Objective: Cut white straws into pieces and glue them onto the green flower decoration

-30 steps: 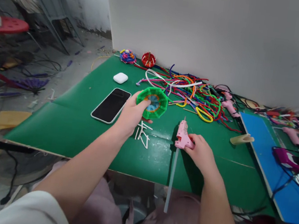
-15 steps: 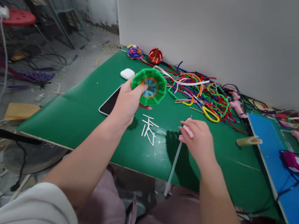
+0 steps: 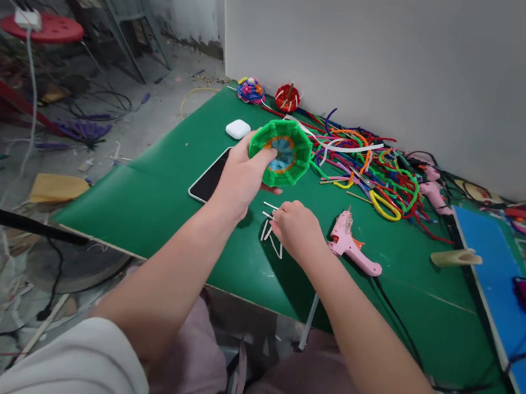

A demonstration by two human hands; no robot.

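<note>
Gripping the green bowl (image 3: 287, 151) with its thumb inside, the left hand (image 3: 243, 176) holds it above the table (image 3: 156, 192), tilted so the inside faces the person, probably for a clear view in. The right hand (image 3: 296, 229) bends its fingers down at the white strips (image 3: 265, 230), though whether they pinch one cannot be told; the glue gun (image 3: 348, 243) lies just beside that forearm, leaving the hand free yet keeping the tool near.

A green, many-sided, bowl-shaped piece (image 3: 287, 154), ringed in orange around a light-blue centre, is held up tilted at mid-frame, its inside turned to view. Just below it in the frame, slim white strips (image 3: 265, 229) are strewn at differing angles, partly hidden.
</note>
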